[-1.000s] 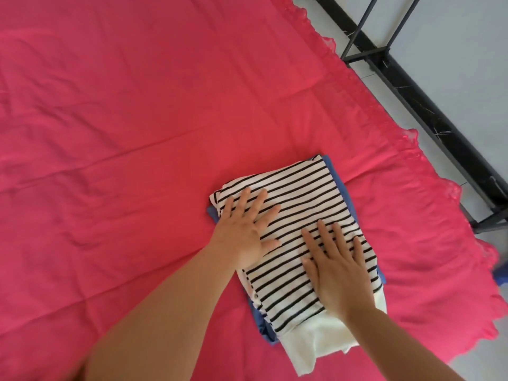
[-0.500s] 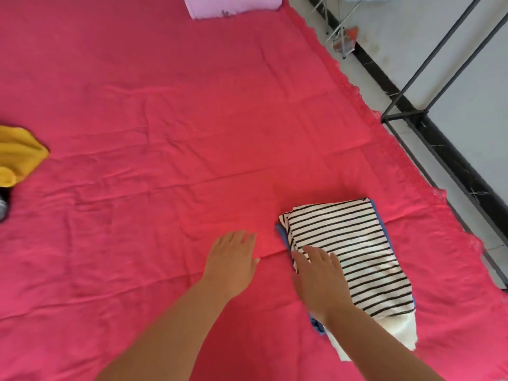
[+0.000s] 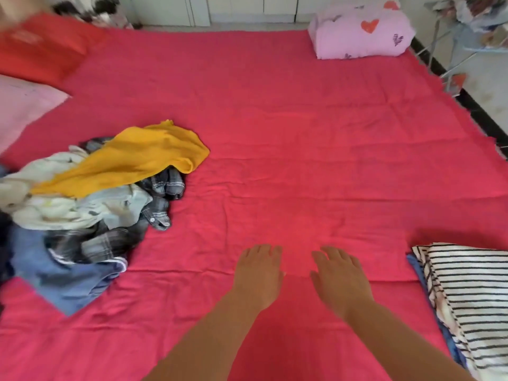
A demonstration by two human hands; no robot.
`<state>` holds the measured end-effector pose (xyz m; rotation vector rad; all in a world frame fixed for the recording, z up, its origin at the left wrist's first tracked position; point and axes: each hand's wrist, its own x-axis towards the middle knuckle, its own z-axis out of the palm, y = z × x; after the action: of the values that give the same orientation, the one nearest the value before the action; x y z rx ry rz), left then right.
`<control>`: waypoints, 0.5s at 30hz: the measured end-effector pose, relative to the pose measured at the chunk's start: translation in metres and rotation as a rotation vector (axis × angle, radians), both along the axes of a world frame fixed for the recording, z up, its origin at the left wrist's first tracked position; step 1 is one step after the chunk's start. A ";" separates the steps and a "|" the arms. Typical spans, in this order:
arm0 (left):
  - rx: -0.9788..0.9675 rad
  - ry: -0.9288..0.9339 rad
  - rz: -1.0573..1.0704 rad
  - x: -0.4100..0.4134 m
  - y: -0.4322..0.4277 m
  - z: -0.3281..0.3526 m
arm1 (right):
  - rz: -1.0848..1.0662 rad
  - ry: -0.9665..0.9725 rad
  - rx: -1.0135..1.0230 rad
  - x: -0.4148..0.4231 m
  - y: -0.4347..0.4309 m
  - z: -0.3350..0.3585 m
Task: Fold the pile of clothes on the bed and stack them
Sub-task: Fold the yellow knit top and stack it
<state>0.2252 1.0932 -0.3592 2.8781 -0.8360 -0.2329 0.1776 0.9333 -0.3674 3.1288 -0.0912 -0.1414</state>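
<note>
In the head view my left hand point(image 3: 258, 273) and right hand point(image 3: 341, 279) hang side by side over the sheet point(image 3: 302, 147), fingers straight and loose, holding nothing; whether the palms touch the cloth I cannot tell. The pile point(image 3: 82, 204) lies well to the left of the left hand and a little farther out; the stack point(image 3: 472, 292), striped piece on top with a blue edge under it, sits to the right of the right hand, apart from it. On top of the pile is a yellow top point(image 3: 132, 160), draped over a pale shirt point(image 3: 68, 213) and a grey plaid shirt point(image 3: 110, 243); a blue denim piece point(image 3: 55, 276) spreads at the pile's near edge.

I judge all of it soft, light and limp; nothing will keep its shape when lifted, and the layers are tangled, so a pull on one may drag its neighbours. The yellow top looks the freest; I would pinch it at the edge nearest the left hand, which is the closer hand, and bring the right hand in for the opposite corner. The denim I expect to be heavier and stiffer; it wants both hands on one firm edge. A lilac pillow point(image 3: 360, 31) lies far beyond the right hand.
</note>
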 end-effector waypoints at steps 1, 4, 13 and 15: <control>0.011 -0.013 0.014 0.003 0.020 0.002 | 0.011 0.006 0.003 0.006 0.018 0.004; 0.043 -0.026 0.038 0.014 0.076 0.007 | 0.038 0.014 0.027 0.024 0.072 0.011; 0.085 0.115 0.263 0.041 0.202 0.014 | 0.214 0.060 0.095 0.072 0.191 0.012; 0.113 0.116 0.321 0.042 0.223 0.013 | 0.237 0.126 0.108 0.080 0.208 0.014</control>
<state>0.2673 1.3162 -0.3463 3.0110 -0.3434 -0.4157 0.2574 1.1417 -0.3530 3.1935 0.2963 -0.3502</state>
